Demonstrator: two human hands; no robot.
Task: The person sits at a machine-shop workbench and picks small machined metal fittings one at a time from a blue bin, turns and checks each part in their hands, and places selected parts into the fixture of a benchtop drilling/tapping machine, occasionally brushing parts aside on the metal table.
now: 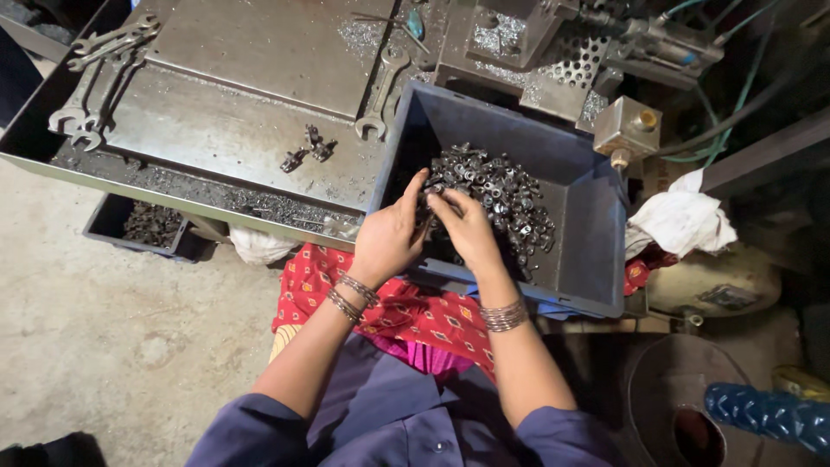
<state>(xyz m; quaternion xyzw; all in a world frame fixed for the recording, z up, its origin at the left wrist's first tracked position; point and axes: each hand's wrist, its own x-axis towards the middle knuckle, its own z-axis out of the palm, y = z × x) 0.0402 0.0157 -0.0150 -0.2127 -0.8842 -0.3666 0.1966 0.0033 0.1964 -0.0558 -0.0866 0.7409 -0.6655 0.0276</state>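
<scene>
Left hand [391, 235]: inside the bin's near edge, grip curled on the parts, hold unclear.
Right hand [467, 227]: beside it, fingers bent into the pile, hold unclear.
Metal parts [506, 201]: heaped mid-bin; likely small, rigid, heavy together, possibly oily; pinch singly.
Grey bin [596, 233]: against the worktop's [233, 130] right edge.

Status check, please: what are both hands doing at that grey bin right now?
Left hand and right hand both in the grey bin, fingers in the heap of small metal parts. Grip unclear. Nothing blocking the hands.
</scene>
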